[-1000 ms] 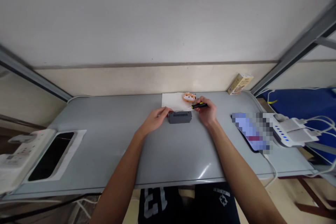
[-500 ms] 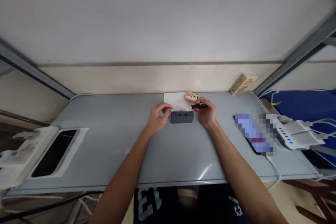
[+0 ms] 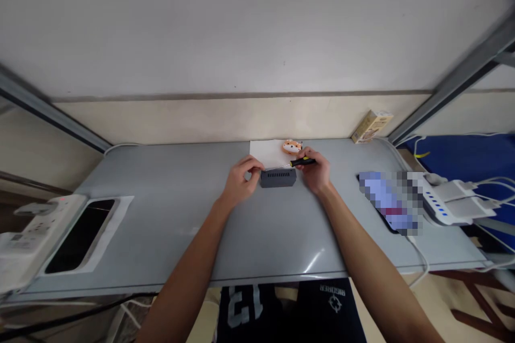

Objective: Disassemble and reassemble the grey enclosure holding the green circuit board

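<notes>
Pale wall (image 3: 257,27) behind a grey bench (image 3: 277,241), with a dark vented box (image 3: 278,179) nearer its back edge than its front.
Possible slip of the screwdriver (image 3: 298,162) into the left hand (image 3: 240,180), from a low shaft angle or poor bracing of the box. Grip of the right hand (image 3: 317,169): closed around the black-and-yellow handle. Grip of the left: thumb and fingers close together at the box's left end; impossible to tell whether pinching anything.
</notes>
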Demonstrator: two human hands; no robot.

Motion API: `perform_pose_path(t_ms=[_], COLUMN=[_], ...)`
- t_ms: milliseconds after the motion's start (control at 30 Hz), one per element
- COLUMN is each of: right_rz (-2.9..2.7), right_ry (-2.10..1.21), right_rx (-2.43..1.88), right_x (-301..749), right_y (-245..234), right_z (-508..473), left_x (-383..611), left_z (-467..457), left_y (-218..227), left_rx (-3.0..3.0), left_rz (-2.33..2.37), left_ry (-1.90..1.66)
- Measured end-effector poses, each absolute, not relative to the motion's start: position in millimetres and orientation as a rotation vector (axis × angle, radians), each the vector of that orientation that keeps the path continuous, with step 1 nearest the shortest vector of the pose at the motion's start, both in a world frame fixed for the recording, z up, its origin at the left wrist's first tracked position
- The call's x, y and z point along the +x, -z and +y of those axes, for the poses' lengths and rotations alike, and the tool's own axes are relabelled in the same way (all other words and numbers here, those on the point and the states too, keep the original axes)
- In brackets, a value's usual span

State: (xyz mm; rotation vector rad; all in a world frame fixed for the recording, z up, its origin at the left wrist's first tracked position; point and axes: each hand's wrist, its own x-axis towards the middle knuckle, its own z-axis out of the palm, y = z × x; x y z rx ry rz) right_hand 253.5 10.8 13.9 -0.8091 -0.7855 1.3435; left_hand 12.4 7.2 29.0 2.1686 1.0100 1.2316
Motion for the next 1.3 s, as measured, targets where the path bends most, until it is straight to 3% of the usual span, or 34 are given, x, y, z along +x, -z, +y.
perform_pose_path(t_ms=[833,1000,1300], right_rz=[-0.741,-0.943,-1.202], right_ry=[-1.246,-1.165,-1.145], right_rx=[-0.869,-1.113,-1.140], right_x=[254,243,234], right_y=[-14,-9,-11], right_z=[15,14,7], left_x=[7,-4,-10], left_z=[6,14,19], left_y=[-26,-27,-28], left_rx=[2.377,2.308,2.277], left_rz=[1.056,1.276,1.392], left_ry=[-1.229,-1.383,-1.451])
